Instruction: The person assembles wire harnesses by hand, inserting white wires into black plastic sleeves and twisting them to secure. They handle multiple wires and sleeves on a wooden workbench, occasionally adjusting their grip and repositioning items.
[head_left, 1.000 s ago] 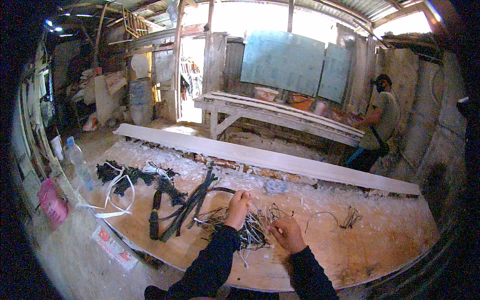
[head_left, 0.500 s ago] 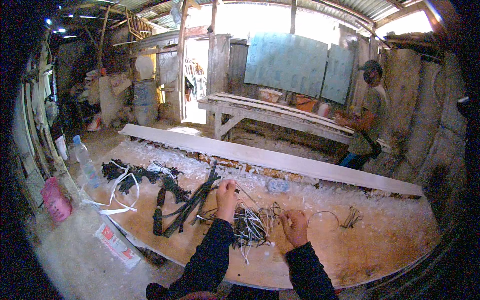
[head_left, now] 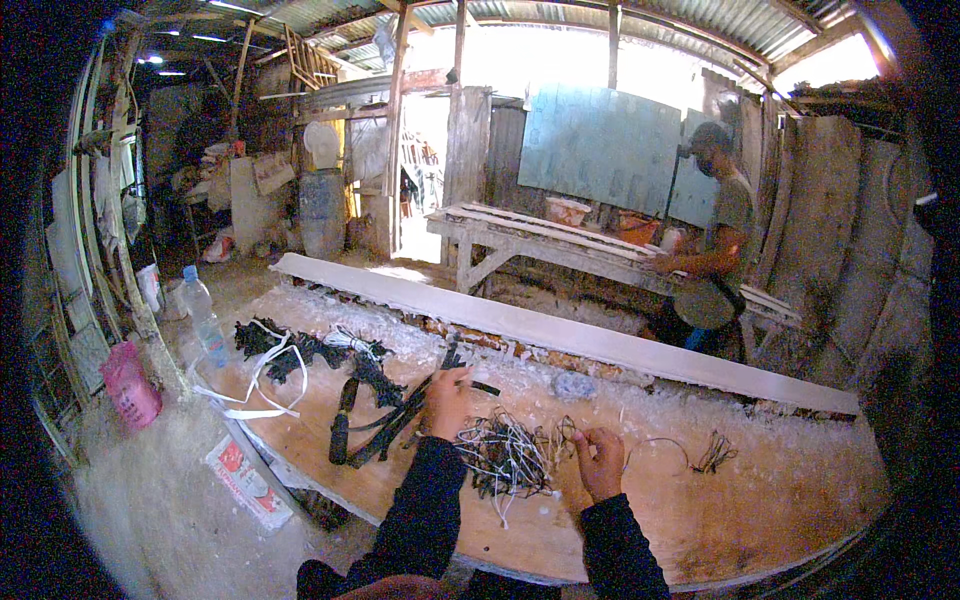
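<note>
A tangled heap of thin dark and white strings (head_left: pixel 508 458) lies on the plywood tabletop (head_left: pixel 700 515) between my hands. My left hand (head_left: pixel 446 402), slightly blurred, is curled closed over the black strips (head_left: pixel 400 425); what its fingers grip is hidden. Just right of the heap, my right hand (head_left: pixel 600 465) pinches a thin dark string at its fingertips. A dark-handled tool (head_left: pixel 343 425) rests left of the strips. Beyond it are a bunch of short black strands (head_left: pixel 265 345) and a loose white ribbon (head_left: pixel 262 385).
A long white board (head_left: pixel 560 325) spans the table's far side. A small string bundle (head_left: pixel 716 453) lies to the right. On the left are a plastic bottle (head_left: pixel 204 318), a pink sack (head_left: pixel 130 385) and a printed carton (head_left: pixel 248 482). Another person (head_left: pixel 720 235) stands at a far bench (head_left: pixel 570 240).
My left hand has moved down and left onto the black strips, and the strand stretched toward it no longer shows. My right hand stays beside the heap. The other person leans toward the bench.
</note>
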Motion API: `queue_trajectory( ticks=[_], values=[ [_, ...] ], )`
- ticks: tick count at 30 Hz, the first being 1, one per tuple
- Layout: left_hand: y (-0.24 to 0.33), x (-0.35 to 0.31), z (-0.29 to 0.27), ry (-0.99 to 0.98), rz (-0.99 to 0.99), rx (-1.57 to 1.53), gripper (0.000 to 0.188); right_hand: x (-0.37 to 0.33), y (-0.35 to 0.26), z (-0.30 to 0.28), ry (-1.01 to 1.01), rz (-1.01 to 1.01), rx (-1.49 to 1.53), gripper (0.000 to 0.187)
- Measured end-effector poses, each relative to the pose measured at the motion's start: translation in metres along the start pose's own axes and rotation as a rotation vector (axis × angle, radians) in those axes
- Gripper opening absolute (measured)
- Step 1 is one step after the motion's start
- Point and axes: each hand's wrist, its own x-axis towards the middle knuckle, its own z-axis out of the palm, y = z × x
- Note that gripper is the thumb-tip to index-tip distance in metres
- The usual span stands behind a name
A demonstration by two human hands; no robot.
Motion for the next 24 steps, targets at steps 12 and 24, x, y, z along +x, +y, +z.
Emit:
queue_trajectory(
  ticks=[12, 24],
  values=[
    [-0.026, -0.008, -0.05, -0.196, -0.323, 0.723, 0.022, -0.001, -0.006, 0.0, 0.014, 0.0, 0.138, 0.017],
    [0.027, 0.01, -0.078, 0.139, -0.282, -0.298, 0.019, -0.004, -0.011, 0.001, 0.081, -0.04, 0.038, 0.016]
  ],
)
